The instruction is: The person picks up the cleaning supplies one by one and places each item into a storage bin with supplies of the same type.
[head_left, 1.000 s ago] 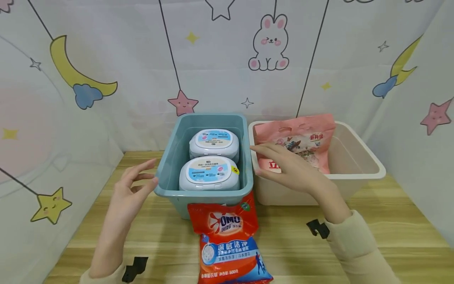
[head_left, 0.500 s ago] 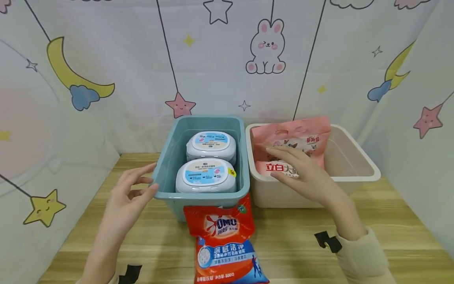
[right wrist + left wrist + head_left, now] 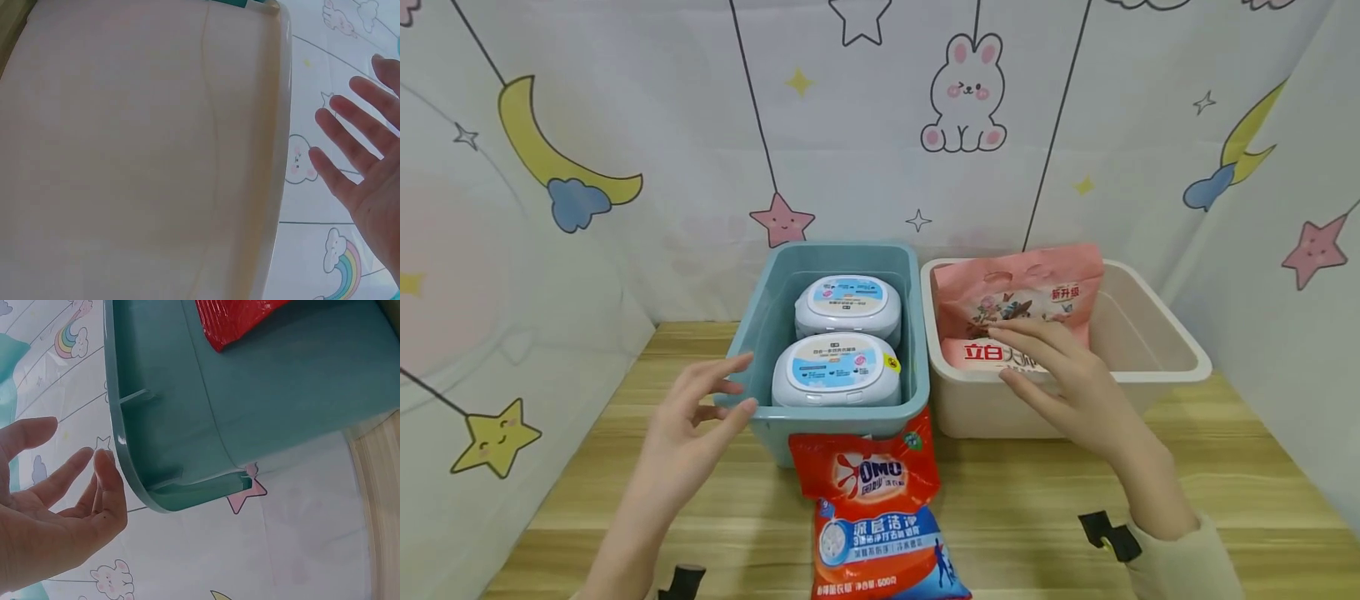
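Note:
My left hand point(image 3: 696, 429), holding nothing, hovers at the front left corner of the teal bin point(image 3: 912, 333), its fingers loosely bent. In the left wrist view, the fingertips of that hand point(image 3: 69, 512) are close to the bin's rim; contact is unclear. Two white lidded tubs, one nearer point(image 3: 835, 372) and one farther point(image 3: 850, 308), sit inside the teal bin. My right hand point(image 3: 1075, 387), fingers spread and holding nothing, is over the front rim of the cream bin point(image 3: 985, 412). It partly hides a pink detergent bag point(image 3: 1022, 287) standing in that bin.
A red and blue OMO washing powder bag point(image 3: 876, 533) lies on the wooden table point(image 3: 722, 517), its top against the teal bin's front. The bins stand side by side. A patterned curtain point(image 3: 865, 125) encloses the back and sides.
My right hand has moved rightward and down, away from the gap between the bins. My left hand has shifted slightly right and down. The bins and bags stay put.

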The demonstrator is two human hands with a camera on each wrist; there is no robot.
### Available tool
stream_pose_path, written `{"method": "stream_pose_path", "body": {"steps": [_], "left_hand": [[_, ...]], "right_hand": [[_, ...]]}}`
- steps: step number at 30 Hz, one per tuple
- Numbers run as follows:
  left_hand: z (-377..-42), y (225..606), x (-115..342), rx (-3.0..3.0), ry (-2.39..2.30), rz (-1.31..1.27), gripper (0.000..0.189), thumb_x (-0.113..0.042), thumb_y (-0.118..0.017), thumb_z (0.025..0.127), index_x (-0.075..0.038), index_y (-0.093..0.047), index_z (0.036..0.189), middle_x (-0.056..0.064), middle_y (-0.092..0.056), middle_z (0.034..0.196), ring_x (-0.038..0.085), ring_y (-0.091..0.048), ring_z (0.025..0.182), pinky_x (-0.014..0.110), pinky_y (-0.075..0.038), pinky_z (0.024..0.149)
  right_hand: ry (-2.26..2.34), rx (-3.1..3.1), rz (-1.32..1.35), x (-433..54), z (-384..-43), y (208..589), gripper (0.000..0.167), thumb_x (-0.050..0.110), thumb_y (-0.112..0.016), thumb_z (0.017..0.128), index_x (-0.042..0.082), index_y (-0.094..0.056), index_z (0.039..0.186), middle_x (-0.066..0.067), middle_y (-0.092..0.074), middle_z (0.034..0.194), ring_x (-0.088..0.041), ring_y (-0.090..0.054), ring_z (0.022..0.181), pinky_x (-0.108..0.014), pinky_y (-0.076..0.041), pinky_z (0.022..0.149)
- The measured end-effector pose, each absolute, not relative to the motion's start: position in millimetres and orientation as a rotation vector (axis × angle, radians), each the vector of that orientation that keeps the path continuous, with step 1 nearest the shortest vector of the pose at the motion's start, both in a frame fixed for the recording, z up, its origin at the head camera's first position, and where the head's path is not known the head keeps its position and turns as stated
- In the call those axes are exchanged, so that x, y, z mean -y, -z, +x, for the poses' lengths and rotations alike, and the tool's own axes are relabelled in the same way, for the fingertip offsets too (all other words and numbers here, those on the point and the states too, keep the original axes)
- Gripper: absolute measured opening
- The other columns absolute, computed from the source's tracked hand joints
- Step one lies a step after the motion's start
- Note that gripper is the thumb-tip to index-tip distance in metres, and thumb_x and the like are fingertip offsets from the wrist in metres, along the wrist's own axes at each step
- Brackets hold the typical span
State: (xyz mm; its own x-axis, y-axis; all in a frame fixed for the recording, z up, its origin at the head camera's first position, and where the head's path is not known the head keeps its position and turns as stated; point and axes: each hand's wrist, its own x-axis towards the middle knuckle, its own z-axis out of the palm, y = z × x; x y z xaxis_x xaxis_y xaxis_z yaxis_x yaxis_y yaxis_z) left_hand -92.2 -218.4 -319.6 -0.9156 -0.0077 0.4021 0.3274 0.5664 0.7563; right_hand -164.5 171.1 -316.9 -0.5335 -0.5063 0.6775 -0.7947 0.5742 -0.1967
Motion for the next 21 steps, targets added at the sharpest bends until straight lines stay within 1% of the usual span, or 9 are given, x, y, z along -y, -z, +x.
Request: {"method": "stream_pose_path", "body": {"steps": [2,4,7,9,12,15,21], "left_hand": [[-92,320,216,2.446,1.283,-0.277,0.045,-0.009,-0.063,0.092,-0.017,-0.056,0.135,-0.001,-0.053,0.125,0.002,-0.051,0.101,0.008,-0.046,0.081],[-92,320,212,2.454,1.279,-0.288,0.045,-0.008,-0.064,0.091,-0.017,-0.056,0.135,-0.003,-0.053,0.125,0.003,-0.051,0.101,0.008,-0.047,0.081],[-91,319,207,2.465,1.268,-0.296,0.045,-0.009,-0.064,0.091,-0.019,-0.056,0.134,-0.003,-0.053,0.124,0.003,-0.051,0.101,0.009,-0.047,0.080],[-91,318,204,2.471,1.263,-0.302,0.045,-0.010,-0.065,0.091,-0.020,-0.056,0.134,-0.001,-0.053,0.124,0.003,-0.051,0.101,0.010,-0.048,0.080],[-91,317,199,2.470,1.260,-0.318,0.045,-0.010,-0.066,0.090,-0.020,-0.057,0.133,0.002,-0.054,0.124,0.002,-0.051,0.100,0.012,-0.049,0.078],[-91,316,195,2.465,1.268,-0.340,0.045,-0.009,-0.066,0.090,-0.019,-0.058,0.133,0.002,-0.055,0.125,0.002,-0.051,0.100,0.014,-0.050,0.078],[-90,317,191,2.466,1.281,-0.377,0.045,-0.008,-0.066,0.090,-0.020,-0.058,0.132,0.001,-0.055,0.124,0.002,-0.051,0.100,0.016,-0.050,0.079]], "right_hand": [[-0.688,2.203,1.045,-174,-163,318,0.045,0.015,-0.072,0.085,0.012,-0.061,0.129,-0.009,-0.059,0.130,-0.022,-0.051,0.120,-0.010,-0.028,0.109],[-0.701,2.171,1.044,-175,-162,319,0.039,0.028,-0.065,0.092,0.011,-0.062,0.127,-0.010,-0.059,0.129,-0.022,-0.051,0.121,-0.011,-0.029,0.110],[-0.718,2.110,1.051,-177,-161,321,0.042,0.040,-0.054,0.097,0.009,-0.064,0.125,-0.012,-0.061,0.127,-0.021,-0.052,0.121,-0.014,-0.031,0.110],[-0.727,2.072,1.059,-178,-161,322,0.045,0.041,-0.051,0.098,0.007,-0.065,0.123,-0.013,-0.062,0.126,-0.019,-0.052,0.122,-0.015,-0.032,0.110],[-0.737,2.030,1.066,-179,-161,324,0.044,0.040,-0.051,0.098,0.005,-0.066,0.122,-0.014,-0.062,0.125,-0.017,-0.052,0.123,-0.016,-0.034,0.109],[-0.754,2.004,1.058,-181,-161,327,0.043,0.038,-0.052,0.098,0.005,-0.066,0.121,-0.012,-0.062,0.125,-0.017,-0.053,0.122,-0.018,-0.035,0.108],[-0.770,1.949,1.025,-186,-161,330,0.043,0.037,-0.053,0.098,0.000,-0.068,0.116,-0.018,-0.064,0.119,-0.018,-0.054,0.119,-0.020,-0.036,0.107]]}}
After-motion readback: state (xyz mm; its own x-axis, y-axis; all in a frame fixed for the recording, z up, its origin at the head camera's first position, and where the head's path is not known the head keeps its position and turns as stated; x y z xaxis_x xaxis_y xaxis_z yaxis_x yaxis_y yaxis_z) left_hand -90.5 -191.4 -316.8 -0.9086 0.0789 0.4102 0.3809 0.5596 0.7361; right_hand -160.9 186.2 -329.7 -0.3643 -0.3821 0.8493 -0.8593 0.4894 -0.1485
